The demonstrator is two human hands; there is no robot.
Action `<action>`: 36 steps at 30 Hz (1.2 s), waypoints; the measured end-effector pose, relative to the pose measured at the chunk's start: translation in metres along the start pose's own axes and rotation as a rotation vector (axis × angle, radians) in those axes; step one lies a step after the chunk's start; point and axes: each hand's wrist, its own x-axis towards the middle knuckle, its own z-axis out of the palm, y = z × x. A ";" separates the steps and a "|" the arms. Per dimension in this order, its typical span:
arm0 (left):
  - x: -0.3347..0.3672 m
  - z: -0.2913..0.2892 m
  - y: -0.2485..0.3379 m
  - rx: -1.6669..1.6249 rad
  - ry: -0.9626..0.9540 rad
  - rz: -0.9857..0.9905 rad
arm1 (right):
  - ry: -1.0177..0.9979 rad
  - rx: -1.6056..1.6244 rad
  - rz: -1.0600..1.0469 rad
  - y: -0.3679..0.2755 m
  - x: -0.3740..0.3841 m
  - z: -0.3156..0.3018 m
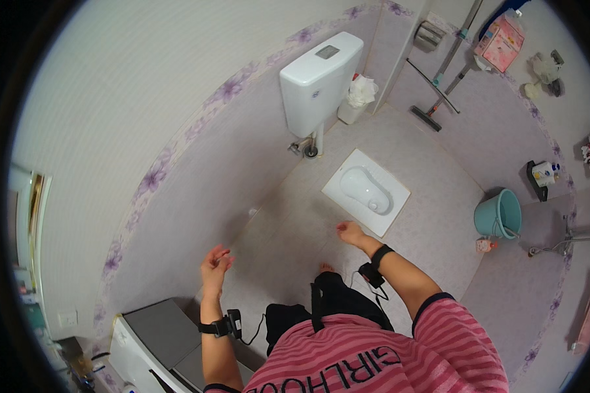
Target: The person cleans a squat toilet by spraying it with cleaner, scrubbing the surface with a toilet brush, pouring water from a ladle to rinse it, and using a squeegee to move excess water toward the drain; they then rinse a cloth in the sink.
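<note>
My left hand [216, 267] hangs in the air beside the tiled wall, its fingers loosely bent and apart, with nothing held. Ahead of my body is my right hand [351, 233], fingers curled in and nothing showing in them. In this view it lies just below the near edge of the white squat toilet [381, 221], apart from it. Both wrists carry a black strap with a small box and cable. A white cistern [321, 78] is fixed to the wall beyond the toilet.
A white bin [354, 110] with a bag stands by the cistern. A floor squeegee [426, 118] leans at the far right wall. Right of the toilet are a teal bucket [488, 217] and a small bottle [484, 245]. A grey-topped white appliance [160, 331] is at lower left.
</note>
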 end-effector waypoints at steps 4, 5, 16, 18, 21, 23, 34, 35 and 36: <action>0.057 0.091 0.036 -0.001 -0.093 0.106 | 0.109 0.436 0.056 0.031 0.035 -0.091; 0.057 0.089 0.031 0.054 -0.108 0.079 | 0.092 0.490 0.110 0.023 0.029 -0.090; 0.121 0.162 0.249 0.218 -0.261 0.412 | 0.450 0.342 -0.670 -0.287 0.071 -0.312; 0.139 0.165 0.302 0.222 -0.253 0.557 | 0.520 0.246 -0.819 -0.391 0.061 -0.370; 0.157 0.170 0.361 0.155 -0.324 0.576 | 0.568 0.354 -0.976 -0.499 0.099 -0.429; 0.167 0.172 0.387 0.159 -0.393 0.531 | 0.608 0.426 -0.973 -0.561 0.120 -0.458; 0.172 0.177 0.426 0.348 -0.336 0.614 | 0.423 0.326 -0.951 -0.708 0.168 -0.511; 0.168 0.178 0.424 0.333 -0.321 0.606 | 0.465 0.332 -0.988 -0.704 0.166 -0.513; 0.165 0.181 0.419 0.316 -0.307 0.596 | 0.507 0.334 -1.022 -0.697 0.163 -0.515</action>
